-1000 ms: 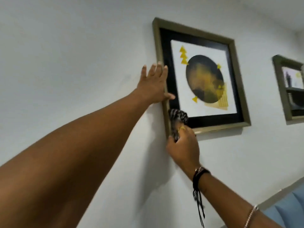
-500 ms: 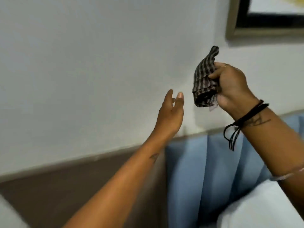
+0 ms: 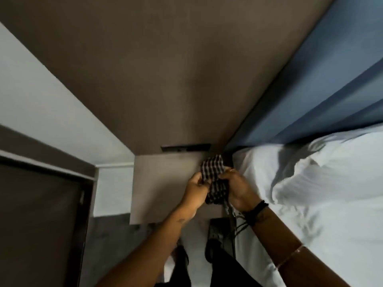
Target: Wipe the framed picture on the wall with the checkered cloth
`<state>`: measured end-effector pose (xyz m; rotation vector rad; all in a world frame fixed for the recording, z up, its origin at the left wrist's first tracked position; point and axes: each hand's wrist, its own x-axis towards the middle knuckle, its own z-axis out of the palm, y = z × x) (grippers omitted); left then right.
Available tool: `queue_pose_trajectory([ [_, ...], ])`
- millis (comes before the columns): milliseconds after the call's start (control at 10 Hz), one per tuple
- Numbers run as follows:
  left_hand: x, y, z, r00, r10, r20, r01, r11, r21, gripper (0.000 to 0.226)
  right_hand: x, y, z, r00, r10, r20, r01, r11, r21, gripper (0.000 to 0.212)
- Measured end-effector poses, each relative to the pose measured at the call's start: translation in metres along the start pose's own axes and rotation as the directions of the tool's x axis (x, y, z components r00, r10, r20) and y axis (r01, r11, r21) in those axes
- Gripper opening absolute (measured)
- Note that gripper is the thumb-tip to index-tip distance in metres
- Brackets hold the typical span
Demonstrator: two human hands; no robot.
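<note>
The black-and-white checkered cloth (image 3: 214,179) is bunched between both hands, low in front of me above a small bedside shelf. My left hand (image 3: 195,190) pinches its left side. My right hand (image 3: 239,190), with dark cords at the wrist, grips its right side. The framed picture is out of view; the camera looks steeply down.
A grey-brown bedside shelf (image 3: 161,183) juts from a brown wall panel (image 3: 165,69). A bed with white bedding (image 3: 321,193) and a blue headboard (image 3: 321,79) lies to the right. A dark door (image 3: 39,214) stands at the left. My feet (image 3: 213,249) are on the floor below.
The view swung down from the picture on the wall to the bedside. Both hands dropped from the frame, and my left hand joined the right on the cloth.
</note>
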<state>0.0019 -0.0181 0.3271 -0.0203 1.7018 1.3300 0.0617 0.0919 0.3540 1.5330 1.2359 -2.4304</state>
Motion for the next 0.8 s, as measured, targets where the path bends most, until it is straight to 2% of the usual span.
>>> queue_pose_trajectory([
  [100,0.039,-0.080,0.002,0.992,-0.114,-0.052,0.114,0.993,-0.009,0.024,0.058,0.073,-0.023,0.984,0.126,-0.129,-0.145,0.977,-0.153,0.037],
  [200,0.081,-0.140,0.005,0.976,-0.206,-0.069,0.205,0.979,-0.018,0.026,0.110,0.118,-0.044,0.971,0.107,-0.213,-0.184,0.904,-0.386,0.030],
  [300,0.144,-0.215,0.012,0.956,-0.286,-0.072,0.279,0.956,-0.088,0.031,0.185,0.177,-0.073,0.968,0.081,-0.236,-0.185,0.870,-0.457,0.026],
  [400,0.190,-0.259,0.013,0.952,-0.291,-0.097,0.282,0.955,-0.096,0.037,0.243,0.218,-0.082,0.947,0.061,-0.315,-0.196,0.887,-0.418,0.027],
  [500,0.224,-0.279,0.014,0.954,-0.294,-0.062,0.295,0.956,-0.002,0.040,0.286,0.244,-0.089,0.955,0.070,-0.290,-0.192,0.888,-0.418,0.026],
  [600,0.227,-0.275,0.020,0.959,-0.281,-0.041,0.283,0.957,0.064,0.042,0.291,0.243,-0.098,0.970,0.044,-0.239,-0.212,0.633,-0.745,0.038],
  [700,0.220,-0.268,0.016,0.957,-0.271,-0.102,0.286,0.939,0.189,0.042,0.278,0.243,-0.103,0.975,0.100,-0.196,-0.219,0.362,-0.906,0.050],
  [800,0.202,-0.262,0.009,0.949,-0.196,-0.246,0.278,0.888,0.365,0.042,0.260,0.241,-0.115,0.963,0.208,-0.172,-0.234,0.326,-0.916,0.067],
])
